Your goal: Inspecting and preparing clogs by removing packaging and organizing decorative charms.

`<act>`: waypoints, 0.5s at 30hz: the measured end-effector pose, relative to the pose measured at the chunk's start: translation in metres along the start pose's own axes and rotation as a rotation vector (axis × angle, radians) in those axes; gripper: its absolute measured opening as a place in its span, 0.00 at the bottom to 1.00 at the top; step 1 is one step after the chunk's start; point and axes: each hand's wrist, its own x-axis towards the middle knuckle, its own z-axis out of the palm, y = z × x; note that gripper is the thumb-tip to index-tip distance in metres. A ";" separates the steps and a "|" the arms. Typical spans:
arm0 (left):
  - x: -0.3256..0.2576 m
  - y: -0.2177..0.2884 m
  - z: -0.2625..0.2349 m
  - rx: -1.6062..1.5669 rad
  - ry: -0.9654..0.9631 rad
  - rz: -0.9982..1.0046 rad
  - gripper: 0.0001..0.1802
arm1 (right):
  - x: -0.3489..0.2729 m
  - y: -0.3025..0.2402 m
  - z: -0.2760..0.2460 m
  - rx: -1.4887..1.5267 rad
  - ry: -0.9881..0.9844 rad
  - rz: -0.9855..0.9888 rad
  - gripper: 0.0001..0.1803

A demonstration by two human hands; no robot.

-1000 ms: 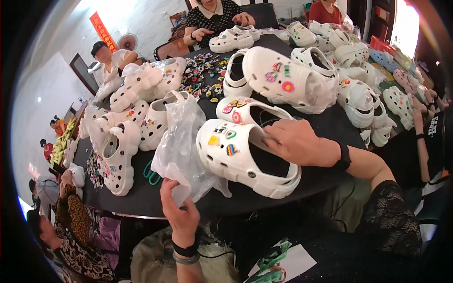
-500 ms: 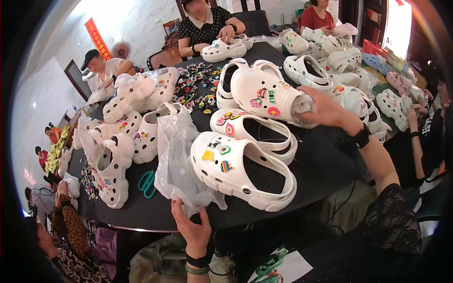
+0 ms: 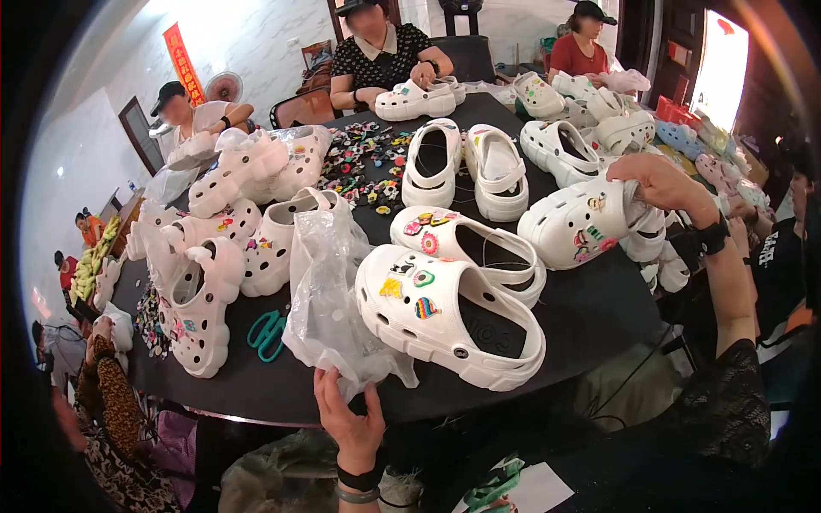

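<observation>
Left hand point(image 3: 352, 425) pinches the crumpled clear plastic bag point(image 3: 329, 295) at the near edge of the round black table point(image 3: 590, 312). Beyond, the right hand point(image 3: 663, 184), which has moved off the near pair, now closes on a white charm-studded foam clog point(image 3: 577, 224) at the right, apparently picked next for bagging.

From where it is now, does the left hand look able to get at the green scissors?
Probably yes. The left hand grips the clear bag at the table's near edge, and the scissors lie just left of the bag on bare tabletop. Nothing lies between, though the hand would have to drop the bag.
</observation>
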 end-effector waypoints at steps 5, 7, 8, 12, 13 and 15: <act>0.000 -0.004 0.003 -0.003 0.007 0.042 0.32 | -0.002 -0.014 -0.028 -0.128 -0.073 0.014 0.26; -0.002 -0.005 0.003 -0.006 -0.004 0.032 0.32 | -0.005 -0.006 -0.037 -0.079 -0.093 -0.032 0.26; -0.002 -0.005 0.003 -0.009 -0.011 0.018 0.32 | -0.008 -0.005 -0.044 -0.085 -0.092 -0.018 0.26; -0.004 -0.006 0.004 -0.053 -0.008 0.013 0.31 | -0.018 0.000 -0.064 0.013 -0.298 -0.189 0.26; -0.006 -0.008 0.003 -0.010 -0.002 0.028 0.31 | -0.018 -0.001 -0.059 0.101 -0.315 -0.201 0.26; -0.008 -0.006 0.001 0.029 0.007 0.020 0.31 | -0.013 0.009 -0.045 0.223 -0.312 -0.237 0.28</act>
